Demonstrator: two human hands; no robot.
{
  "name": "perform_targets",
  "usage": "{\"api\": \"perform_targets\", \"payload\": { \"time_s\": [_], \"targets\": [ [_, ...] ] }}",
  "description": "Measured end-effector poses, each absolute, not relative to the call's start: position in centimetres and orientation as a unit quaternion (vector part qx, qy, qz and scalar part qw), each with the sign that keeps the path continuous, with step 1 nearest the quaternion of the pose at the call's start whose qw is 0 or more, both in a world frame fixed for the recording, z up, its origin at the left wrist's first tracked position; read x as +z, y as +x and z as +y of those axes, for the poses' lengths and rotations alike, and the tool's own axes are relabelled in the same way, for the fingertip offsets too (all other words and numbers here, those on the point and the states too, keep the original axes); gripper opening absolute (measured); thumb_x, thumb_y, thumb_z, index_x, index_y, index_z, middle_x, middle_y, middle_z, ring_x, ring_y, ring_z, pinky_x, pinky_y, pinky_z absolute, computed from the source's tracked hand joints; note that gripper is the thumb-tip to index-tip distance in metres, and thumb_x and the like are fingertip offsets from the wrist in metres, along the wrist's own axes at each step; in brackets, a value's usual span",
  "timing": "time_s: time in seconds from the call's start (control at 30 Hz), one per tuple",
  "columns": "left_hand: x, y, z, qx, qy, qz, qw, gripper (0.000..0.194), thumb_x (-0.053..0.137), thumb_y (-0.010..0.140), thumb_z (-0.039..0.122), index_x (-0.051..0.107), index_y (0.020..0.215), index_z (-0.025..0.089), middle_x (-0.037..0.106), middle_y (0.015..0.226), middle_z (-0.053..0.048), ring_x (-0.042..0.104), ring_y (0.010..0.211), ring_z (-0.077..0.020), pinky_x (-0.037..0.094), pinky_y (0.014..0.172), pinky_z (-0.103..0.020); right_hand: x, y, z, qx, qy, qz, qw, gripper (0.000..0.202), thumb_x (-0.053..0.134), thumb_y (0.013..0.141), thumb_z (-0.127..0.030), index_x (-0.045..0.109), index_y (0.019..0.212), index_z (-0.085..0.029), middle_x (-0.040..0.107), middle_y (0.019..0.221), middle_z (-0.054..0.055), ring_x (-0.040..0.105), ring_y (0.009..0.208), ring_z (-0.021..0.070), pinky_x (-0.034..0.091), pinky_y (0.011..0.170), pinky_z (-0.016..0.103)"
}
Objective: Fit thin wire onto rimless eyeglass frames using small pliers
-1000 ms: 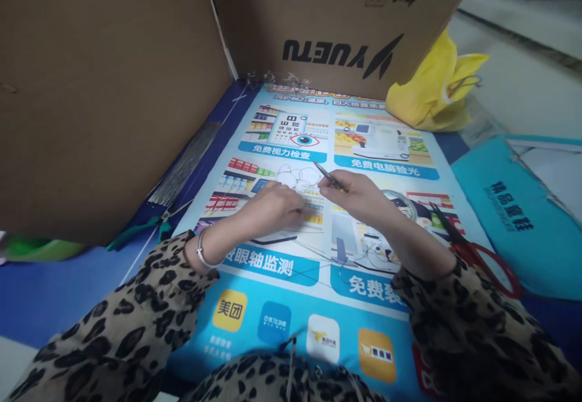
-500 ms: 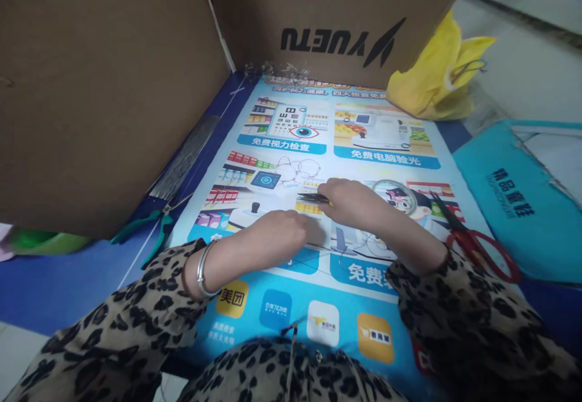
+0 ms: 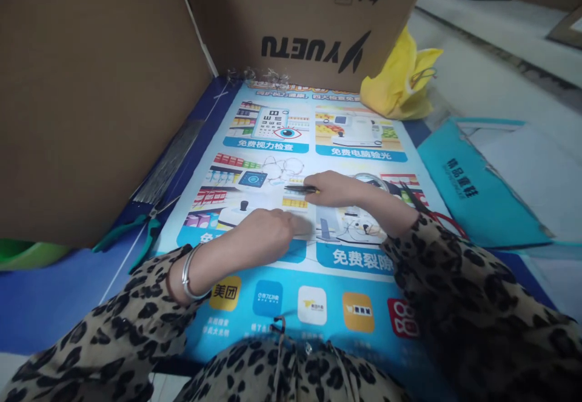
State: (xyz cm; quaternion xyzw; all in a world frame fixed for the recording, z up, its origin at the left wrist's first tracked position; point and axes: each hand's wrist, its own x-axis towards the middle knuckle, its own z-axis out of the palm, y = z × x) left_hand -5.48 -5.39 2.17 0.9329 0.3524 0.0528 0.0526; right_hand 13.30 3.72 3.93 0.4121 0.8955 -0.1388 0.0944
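My right hand (image 3: 334, 188) is closed around small pliers (image 3: 297, 190) whose dark, narrow jaws point left over the poster (image 3: 313, 274). Just below and to the left, my left hand (image 3: 268, 235) is closed, its fingertips blurred and turned down toward the poster. Whatever it pinches is too small or hidden to make out. Thin bent wire loops (image 3: 284, 168) lie beyond the pliers. More bent wire (image 3: 364, 229) lies below my right wrist. A round coil (image 3: 370, 179) shows partly behind my right forearm, beside red-handled scissors (image 3: 448, 223) half covered by my sleeve.
Green-handled pliers (image 3: 148, 232) lie at the left, below a bundle of straight wires (image 3: 170, 165). Cardboard walls (image 3: 91, 87) stand left and behind. Small wire pieces (image 3: 273, 77) sit at the back, with a yellow bag (image 3: 395, 80) and a turquoise box piece (image 3: 477, 190) to the right.
The view has turned slightly to the right, so most things sit farther left. My hands stay close together over the poster, and the pliers' jaws look closer together.
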Motion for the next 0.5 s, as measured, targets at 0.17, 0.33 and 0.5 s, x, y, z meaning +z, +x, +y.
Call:
{"api": "perform_targets", "payload": {
  "time_s": [0.17,0.33,0.5],
  "targets": [
    [2.8,-4.8,-6.1,0.026,0.94,0.327,0.098,0.038,0.042,0.076,0.008,0.056,0.107,0.026,0.065,0.095,-0.003,0.059,0.078,-0.0171,0.038,0.06,-0.028,6.4,14.3,3.4,-0.176,0.402,0.893,0.098,0.021,0.047,0.079,-0.031,0.061,0.088,-0.02,0.065,0.087,0.005,0.056,0.075,0.0171,0.036,0.061,0.027],
    [3.7,-4.4,-6.7,-0.02,0.937,0.342,0.073,0.025,0.045,0.078,0.022,0.058,0.099,0.017,0.064,0.09,-0.008,0.059,0.078,-0.022,0.041,0.062,-0.032,10.0,15.5,2.3,-0.237,0.408,0.879,0.073,0.021,0.048,0.078,-0.036,0.058,0.084,-0.018,0.061,0.08,0.003,0.051,0.07,0.0141,0.033,0.061,0.025],
    [3.8,-4.1,-7.4,-0.038,0.945,0.322,0.047,0.027,0.048,0.077,0.027,0.056,0.098,0.012,0.061,0.09,-0.011,0.057,0.078,-0.0245,0.041,0.06,-0.034,10.2,17.0,0.9,-0.233,0.422,0.874,0.068,0.022,0.048,0.078,-0.037,0.057,0.083,-0.018,0.061,0.081,0.004,0.05,0.069,0.0135,0.033,0.06,0.024]
  ]
}}
